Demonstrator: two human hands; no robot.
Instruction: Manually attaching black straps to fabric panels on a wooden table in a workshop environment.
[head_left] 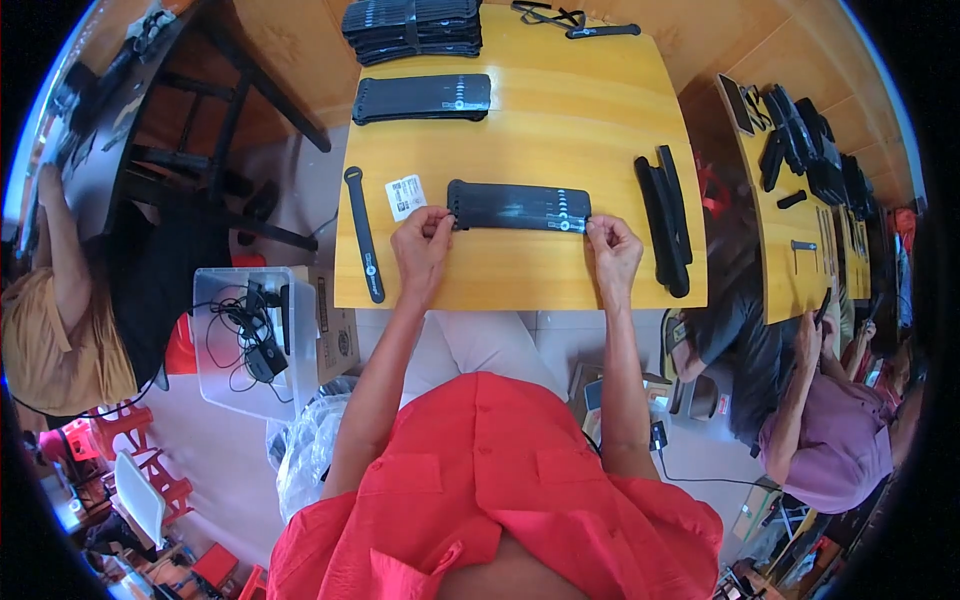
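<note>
A fanned row of flat black straps [515, 207] lies on the yellow table in front of me, its strips overlapping, with small white prints near the right end. My left hand [424, 245] is at the near left corner, thumb and fingers pinched on the strap ends. On the opposite corner, my right hand [614, 248] pinches the right end in the same way. A single black strap [365, 235] with a slotted head lies left of my left hand. Beside it is a white printed label [405, 197]. Several folded black strips [664, 222] lie to the right.
A flat black strap bundle [422, 98] and a taller banded stack [412, 28] sit at the table's far left. Loose straps [603, 31] lie at the far edge. A clear plastic bin [240, 335] with cables stands at left. People work at tables on both sides.
</note>
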